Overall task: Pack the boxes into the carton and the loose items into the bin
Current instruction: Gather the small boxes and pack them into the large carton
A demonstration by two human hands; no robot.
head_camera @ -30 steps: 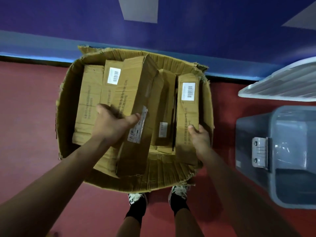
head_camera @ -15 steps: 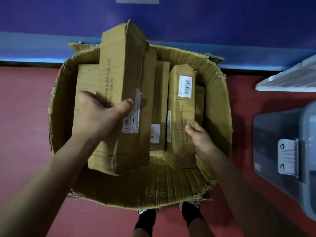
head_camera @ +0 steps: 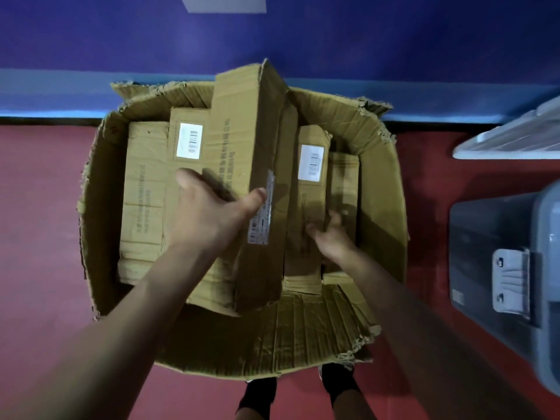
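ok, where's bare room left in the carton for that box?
Free: strip between rightmost box and carton's right wall; red floor between carton and grey bin. Crowded: left and middle, boxes side by side under the big box the left hand grips.

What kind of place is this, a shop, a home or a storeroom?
Probably a storeroom or packing area, though that is a guess: a torn carton packed with barcode-labelled boxes sits on a red floor by a blue wall, beside a grey plastic bin.
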